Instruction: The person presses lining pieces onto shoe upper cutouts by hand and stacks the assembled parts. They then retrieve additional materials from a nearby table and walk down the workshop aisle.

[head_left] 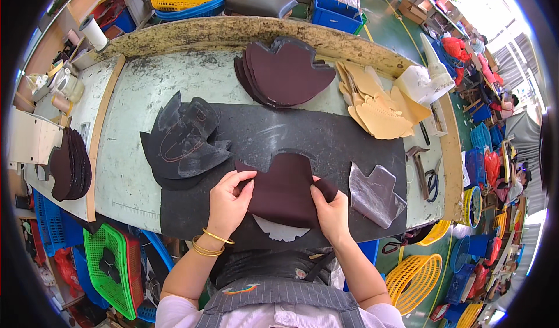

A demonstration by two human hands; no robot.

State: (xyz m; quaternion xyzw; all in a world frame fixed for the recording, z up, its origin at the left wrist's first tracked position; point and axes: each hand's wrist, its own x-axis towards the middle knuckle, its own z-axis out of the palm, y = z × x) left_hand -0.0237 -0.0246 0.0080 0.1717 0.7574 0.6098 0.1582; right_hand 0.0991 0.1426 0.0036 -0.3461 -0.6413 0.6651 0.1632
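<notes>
A dark maroon cut piece of fabric or leather (282,185) is stretched between my hands over the black mat (262,130). My left hand (231,203) pinches its left edge between thumb and fingers. At the other side, my right hand (331,211) grips the right edge, which curls up by the fingers. Beneath the maroon piece a pale grey scalloped piece (280,230) peeks out, along with a dark rounded edge at the far side. Right of my right hand lies a shiny grey cut piece (375,195). Farther off rests a stack of maroon pieces (288,75).
Black cut pieces (186,139) are piled on the left, tan scalloped pieces (381,107) at the far right. A hammer (417,164) and scissors (432,182) lie near the right edge. Another maroon stack (73,165) sits far left. A raised wooden rim (233,34) borders the table's back.
</notes>
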